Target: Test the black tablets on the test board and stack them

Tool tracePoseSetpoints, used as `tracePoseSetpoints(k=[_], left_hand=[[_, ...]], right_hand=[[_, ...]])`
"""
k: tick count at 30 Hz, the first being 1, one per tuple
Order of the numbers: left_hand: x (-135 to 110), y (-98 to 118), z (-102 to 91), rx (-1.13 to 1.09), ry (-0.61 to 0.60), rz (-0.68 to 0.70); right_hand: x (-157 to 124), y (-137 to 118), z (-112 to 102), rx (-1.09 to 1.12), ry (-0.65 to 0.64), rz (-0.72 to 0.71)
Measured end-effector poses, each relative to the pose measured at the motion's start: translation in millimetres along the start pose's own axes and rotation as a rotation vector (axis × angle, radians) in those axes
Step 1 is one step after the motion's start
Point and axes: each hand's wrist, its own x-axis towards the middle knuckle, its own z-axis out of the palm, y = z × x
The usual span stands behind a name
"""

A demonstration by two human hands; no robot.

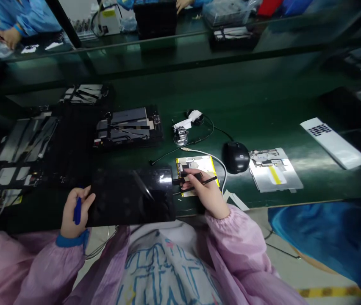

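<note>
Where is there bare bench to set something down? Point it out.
Mainly behind the black mouse and silver plate, reaching right to the white strip; a smaller patch lies between plate and strip. It's crowded around the right hand, with the black tablet and yellow-edged panel.

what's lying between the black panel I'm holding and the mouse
The head view shows the yellow-edged silver piece, your right hand over it, then the white cable.

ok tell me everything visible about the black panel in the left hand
The black panel is rectangular, glossy like glass, with pale reflections and no lit image. It faces up, long sides crosswise, at the near edge of the table. The left grip holds its left end; whether the dark strip at its right end connects is unclear.
</note>
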Motion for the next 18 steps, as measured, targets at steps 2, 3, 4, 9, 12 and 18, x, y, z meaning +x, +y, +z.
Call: tracePoseSetpoints(k=[2, 3, 4, 9, 12, 18], left_hand=[[2, 0, -2.6, 0.146, -0.003, 0.08], [2, 3, -4.2, 0.231, -0.006, 0.117], [1, 7, -5.3, 0.322, -0.008, 0.157], [-12, 62, 26.9, 0.445, -0.144, 0.427], [-18, 104, 89.1, 0.327, -0.594, 0.464], [-8, 129, 196.2, 0.256, -1.019, 0.434]], right_hand=[[1, -1, -9, -0.035, 0.036, -0.003], [0, -2, -12, -0.047, 0.064, -0.007], [0, -3, -15, -0.051, 0.083, -0.007], [0, -9, -22, -0.008, -0.018, -0.004], [2, -11, -19, -0.019, -0.098, -0.092], [3, -2, -20, -0.184, -0.058, -0.292]])
